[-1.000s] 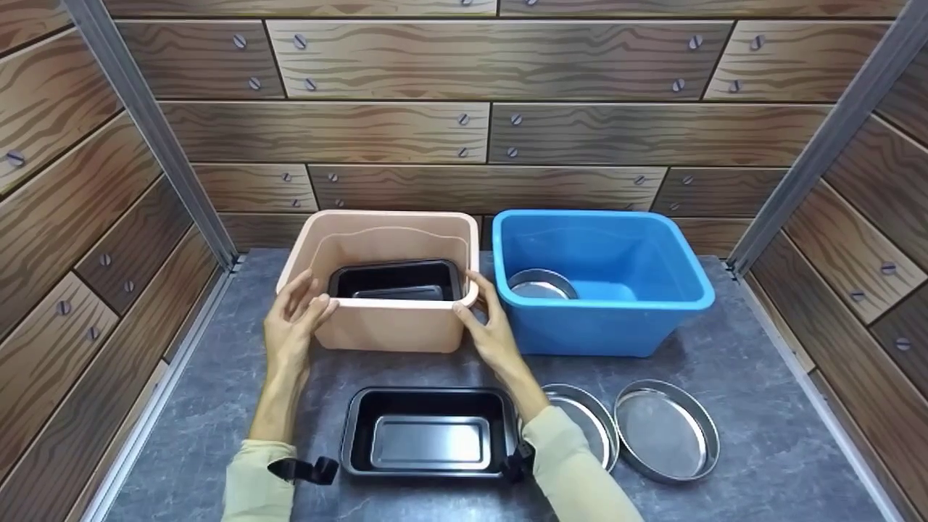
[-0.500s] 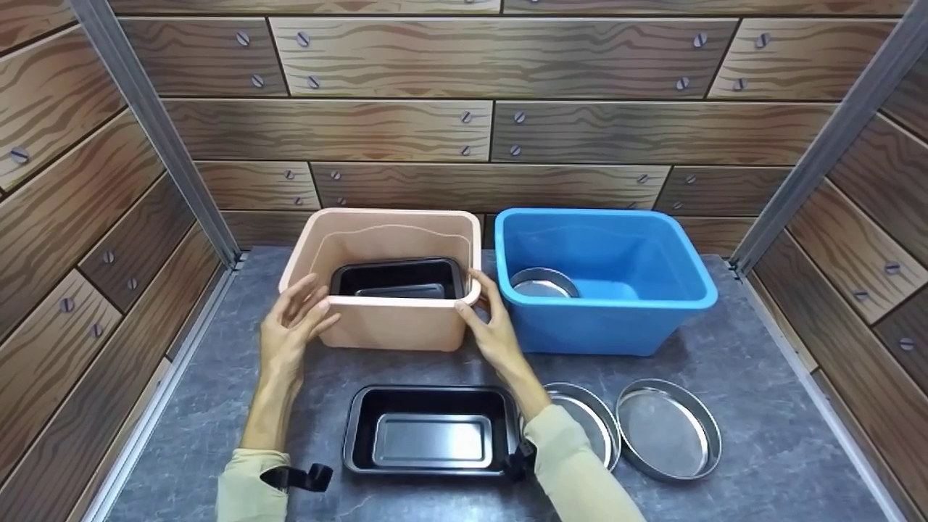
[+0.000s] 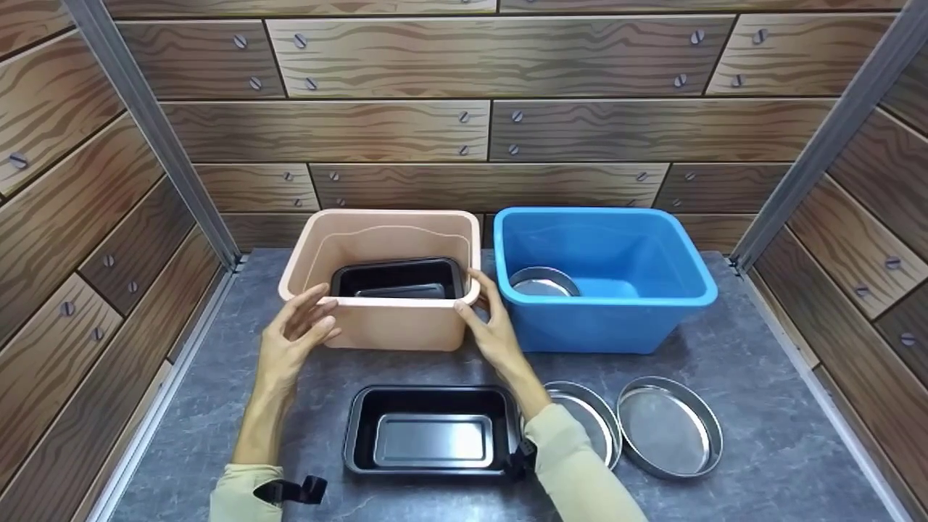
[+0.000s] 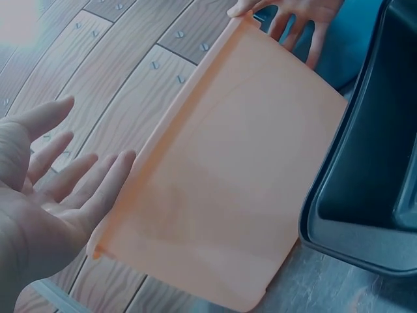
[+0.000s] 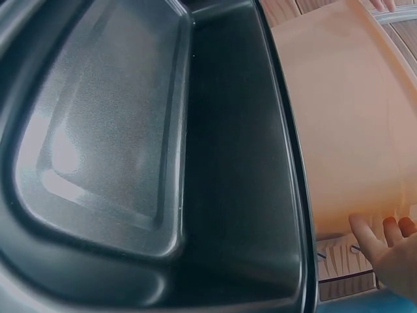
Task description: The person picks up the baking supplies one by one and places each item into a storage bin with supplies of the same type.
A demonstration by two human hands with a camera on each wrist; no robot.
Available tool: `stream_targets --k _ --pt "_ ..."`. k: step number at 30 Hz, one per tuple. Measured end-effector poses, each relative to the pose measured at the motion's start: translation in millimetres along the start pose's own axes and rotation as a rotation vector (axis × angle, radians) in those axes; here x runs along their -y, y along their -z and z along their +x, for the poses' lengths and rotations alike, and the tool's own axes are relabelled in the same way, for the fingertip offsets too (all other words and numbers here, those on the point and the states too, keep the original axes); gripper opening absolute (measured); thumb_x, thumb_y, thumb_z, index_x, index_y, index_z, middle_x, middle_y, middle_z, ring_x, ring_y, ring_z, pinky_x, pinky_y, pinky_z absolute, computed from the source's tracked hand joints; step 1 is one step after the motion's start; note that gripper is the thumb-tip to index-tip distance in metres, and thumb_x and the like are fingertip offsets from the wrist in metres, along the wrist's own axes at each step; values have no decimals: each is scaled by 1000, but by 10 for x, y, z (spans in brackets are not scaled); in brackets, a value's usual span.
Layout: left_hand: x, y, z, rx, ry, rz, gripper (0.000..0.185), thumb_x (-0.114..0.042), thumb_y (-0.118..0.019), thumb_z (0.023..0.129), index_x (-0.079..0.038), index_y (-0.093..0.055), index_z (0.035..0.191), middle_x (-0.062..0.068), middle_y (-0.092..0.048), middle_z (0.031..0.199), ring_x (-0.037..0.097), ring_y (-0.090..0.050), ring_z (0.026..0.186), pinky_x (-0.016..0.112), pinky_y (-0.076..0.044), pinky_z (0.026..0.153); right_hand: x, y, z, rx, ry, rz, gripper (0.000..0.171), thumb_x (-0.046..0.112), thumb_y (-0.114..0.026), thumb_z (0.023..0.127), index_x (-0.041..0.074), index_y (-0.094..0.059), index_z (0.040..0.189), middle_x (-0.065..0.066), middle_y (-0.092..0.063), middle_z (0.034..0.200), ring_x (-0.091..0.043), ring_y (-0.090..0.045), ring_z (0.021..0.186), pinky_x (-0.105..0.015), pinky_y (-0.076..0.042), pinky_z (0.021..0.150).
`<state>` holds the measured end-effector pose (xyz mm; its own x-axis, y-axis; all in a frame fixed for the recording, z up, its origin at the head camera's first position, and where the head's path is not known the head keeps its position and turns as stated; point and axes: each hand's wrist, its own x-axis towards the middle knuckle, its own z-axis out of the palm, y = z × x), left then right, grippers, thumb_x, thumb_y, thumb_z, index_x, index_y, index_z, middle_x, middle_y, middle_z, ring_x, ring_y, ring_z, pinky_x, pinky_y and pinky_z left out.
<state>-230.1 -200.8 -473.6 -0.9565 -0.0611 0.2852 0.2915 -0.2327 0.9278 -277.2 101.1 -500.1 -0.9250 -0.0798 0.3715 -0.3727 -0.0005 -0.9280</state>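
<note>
A: What changed at the peach bin?

B: The left hand drew back, fingers spread, holding nothing. The right hand stayed at its corner, seemingly only touching, uncurled.

A: And the bin?

B: Rested beside the blue tub.

Head overhead; wrists close, perhaps sideways.

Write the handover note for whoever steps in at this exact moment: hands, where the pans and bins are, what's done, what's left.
Left hand: open, just off the peach bin.
Right hand: fingers on that bin's right corner.
Done: one black pan lies in the peach bin, one round tin in the blue bin.
Left, probably: black pan and two round tins lie on the countertop.
</note>
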Motion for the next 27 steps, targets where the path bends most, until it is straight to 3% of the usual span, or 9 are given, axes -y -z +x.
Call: stream_targets --k 4,8,19,27 --pt "-14 1 -26 46 -4 13 51 3 -68 87 0 -53 135 28 -54 133 46 -48 125 42 -56 86 0 8 0 1 7 9 59 7 -64 93 0 -38 146 -16 -42 146 -37 -43 127 -53 -34 110" --pt "-23 -5 -31 84 -9 24 51 4 -67 87 0 -53 136 30 -52 135 47 -47 125 40 -57 86 -5 10 4 -6 6 2 59 8 -64 93 1 -38 146 -15 -43 146 -34 -45 127 -49 -35 110" --pt "6 23 -118 191 -38 141 53 -1 -67 89 -2 -50 140 24 -49 141 41 -52 124 36 -53 93 -15 5 1 1 -13 -2 59 10 -64 94 3 -38 147 -14 -42 147 -33 -44 128 -43 -37 109" --pt "9 62 -204 245 -25 170 54 -2 -66 90 -3 -48 141 18 -53 140 42 -50 125 37 -52 95 -16 -2 0 -4 -9 -6 60 10 -64 93 4 -38 147 -12 -41 149 -32 -44 128 -47 -36 110"
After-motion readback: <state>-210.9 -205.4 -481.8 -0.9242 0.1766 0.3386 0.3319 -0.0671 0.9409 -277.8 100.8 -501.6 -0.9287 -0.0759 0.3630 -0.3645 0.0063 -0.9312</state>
